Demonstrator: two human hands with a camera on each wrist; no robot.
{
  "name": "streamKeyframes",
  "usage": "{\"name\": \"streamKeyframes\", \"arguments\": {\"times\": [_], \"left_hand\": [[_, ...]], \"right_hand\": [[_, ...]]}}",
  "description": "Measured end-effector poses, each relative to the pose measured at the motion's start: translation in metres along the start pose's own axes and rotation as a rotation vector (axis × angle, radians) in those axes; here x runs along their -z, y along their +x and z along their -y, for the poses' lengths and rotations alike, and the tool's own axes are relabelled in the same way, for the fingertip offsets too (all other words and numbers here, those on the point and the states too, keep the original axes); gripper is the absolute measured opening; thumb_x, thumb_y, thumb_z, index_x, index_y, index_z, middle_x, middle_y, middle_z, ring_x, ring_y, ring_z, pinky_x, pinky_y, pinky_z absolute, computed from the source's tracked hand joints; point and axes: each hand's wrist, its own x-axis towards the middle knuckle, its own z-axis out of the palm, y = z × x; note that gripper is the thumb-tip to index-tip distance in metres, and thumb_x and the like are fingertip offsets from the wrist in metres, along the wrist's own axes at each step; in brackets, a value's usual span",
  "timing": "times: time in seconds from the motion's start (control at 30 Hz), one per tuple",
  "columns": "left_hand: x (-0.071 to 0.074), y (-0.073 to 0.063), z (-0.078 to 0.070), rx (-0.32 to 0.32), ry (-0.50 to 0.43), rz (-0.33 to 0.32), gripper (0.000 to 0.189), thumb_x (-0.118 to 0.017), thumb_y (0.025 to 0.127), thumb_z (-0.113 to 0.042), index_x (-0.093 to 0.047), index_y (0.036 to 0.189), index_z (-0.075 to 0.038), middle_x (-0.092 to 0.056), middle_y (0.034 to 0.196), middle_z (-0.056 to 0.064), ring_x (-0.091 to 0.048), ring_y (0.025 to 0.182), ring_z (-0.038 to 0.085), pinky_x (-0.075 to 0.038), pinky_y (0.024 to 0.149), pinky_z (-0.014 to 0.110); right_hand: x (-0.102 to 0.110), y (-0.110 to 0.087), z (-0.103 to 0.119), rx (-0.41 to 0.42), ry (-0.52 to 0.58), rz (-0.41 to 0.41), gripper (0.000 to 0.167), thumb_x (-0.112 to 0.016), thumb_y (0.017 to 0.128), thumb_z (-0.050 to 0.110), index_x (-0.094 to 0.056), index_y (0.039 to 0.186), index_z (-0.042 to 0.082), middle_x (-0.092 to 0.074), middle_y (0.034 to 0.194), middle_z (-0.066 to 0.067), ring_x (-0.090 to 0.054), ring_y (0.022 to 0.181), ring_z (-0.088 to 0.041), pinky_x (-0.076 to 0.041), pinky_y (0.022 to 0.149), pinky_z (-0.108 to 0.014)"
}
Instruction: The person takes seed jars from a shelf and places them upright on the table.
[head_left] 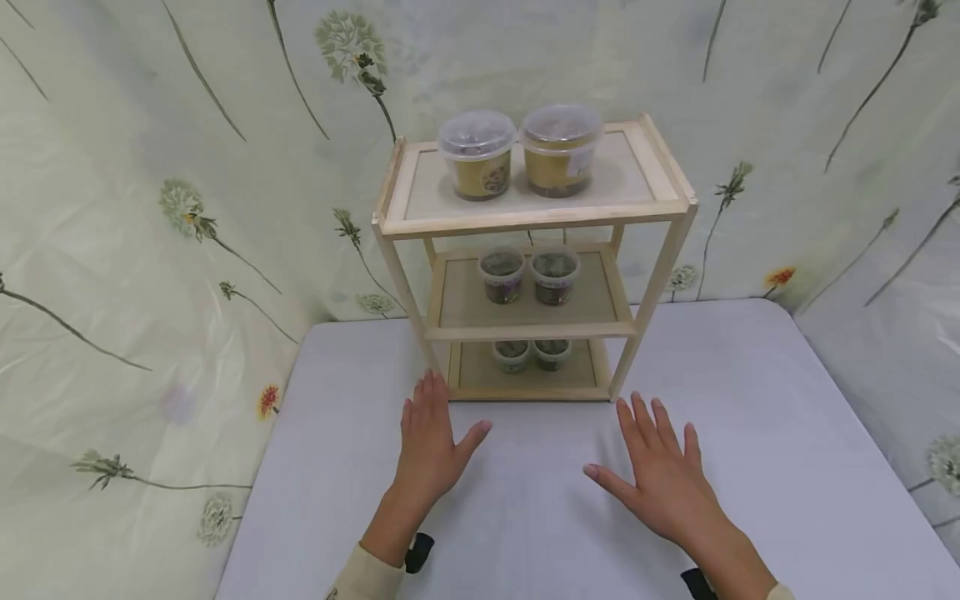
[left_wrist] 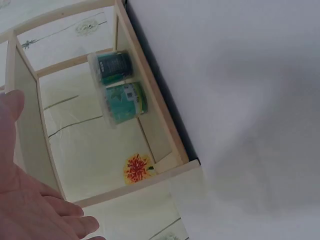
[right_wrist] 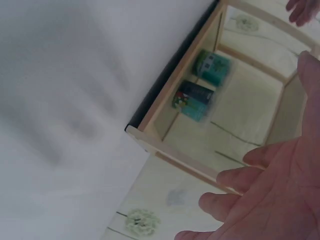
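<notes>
- Three-tier wooden rack [head_left: 530,331] stands ahead, toward worktop [head_left: 750,417] back edge, long axis left-right.
- Left hand [head_left: 429,450] looks nearer than right hand [head_left: 663,487].
- Fingers straight, thumbs wide, nothing held.

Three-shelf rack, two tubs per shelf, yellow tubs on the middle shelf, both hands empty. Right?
One error: the yellow tubs stand on the top shelf, not the middle shelf; see the head view. The rest holds: three-shelf rack, two tubs per shelf, left hand and right hand empty.
</notes>
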Motion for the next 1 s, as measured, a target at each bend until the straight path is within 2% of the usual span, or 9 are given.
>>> {"name": "streamKeyframes", "arguments": {"times": [0.13,0.37,0.47,0.6,0.77,1.0], "left_hand": [[0.008,0.008,0.003,-0.003,-0.061,-0.067,0.106,-0.069,0.098,-0.053,-0.014,0.163,0.010,-0.012,0.170,0.028,-0.013,0.157,0.042,-0.011,0.123,0.060],[0.021,0.024,0.004,0.028,-0.190,-0.115,0.105,-0.066,0.100,-0.054,-0.010,0.164,0.007,-0.010,0.171,0.027,-0.013,0.156,0.042,-0.018,0.123,0.058],[0.025,0.030,0.002,0.031,-0.239,-0.132,0.104,-0.065,0.101,-0.053,-0.007,0.165,0.005,-0.011,0.171,0.026,-0.014,0.157,0.038,-0.021,0.123,0.055],[0.027,0.036,0.002,0.033,-0.296,-0.152,0.103,-0.066,0.101,-0.051,-0.005,0.166,0.001,-0.015,0.170,0.025,-0.021,0.155,0.037,-0.027,0.120,0.056],[0.028,0.042,0.003,0.026,-0.378,-0.201,0.096,-0.068,0.101,-0.044,-0.012,0.167,-0.004,-0.031,0.164,0.022,-0.035,0.147,0.036,-0.036,0.113,0.062],[0.023,0.052,0.006,0.041,-0.535,-0.247,0.082,-0.066,0.104,-0.037,-0.022,0.165,-0.005,-0.037,0.161,0.018,-0.038,0.146,0.032,-0.033,0.116,0.058]], "right_hand": [[0.000,-0.001,-0.003,-0.006,0.010,-0.001,0.113,-0.056,0.092,0.079,-0.019,0.166,0.001,-0.014,0.171,-0.025,-0.007,0.156,-0.047,0.007,0.114,-0.076],[0.002,-0.002,-0.006,-0.003,0.022,-0.022,0.117,-0.055,0.091,0.081,-0.013,0.167,0.002,-0.014,0.171,-0.025,-0.008,0.155,-0.048,0.007,0.114,-0.076],[0.004,-0.004,-0.006,-0.003,0.025,-0.029,0.118,-0.056,0.091,0.080,-0.013,0.167,0.002,-0.014,0.171,-0.025,-0.009,0.155,-0.048,0.005,0.114,-0.076],[0.008,-0.006,-0.006,0.000,0.033,-0.034,0.119,-0.059,0.090,0.080,-0.012,0.167,0.001,-0.015,0.171,-0.025,-0.011,0.155,-0.048,-0.003,0.114,-0.077],[0.012,-0.008,-0.005,0.015,0.062,-0.029,0.122,-0.061,0.089,0.079,-0.010,0.167,0.000,-0.017,0.170,-0.026,-0.016,0.153,-0.049,-0.015,0.114,-0.075],[0.017,-0.009,-0.007,0.032,0.153,-0.009,0.120,-0.065,0.092,0.071,-0.008,0.165,-0.005,-0.015,0.170,-0.028,-0.021,0.152,-0.049,-0.028,0.113,-0.068]]}}
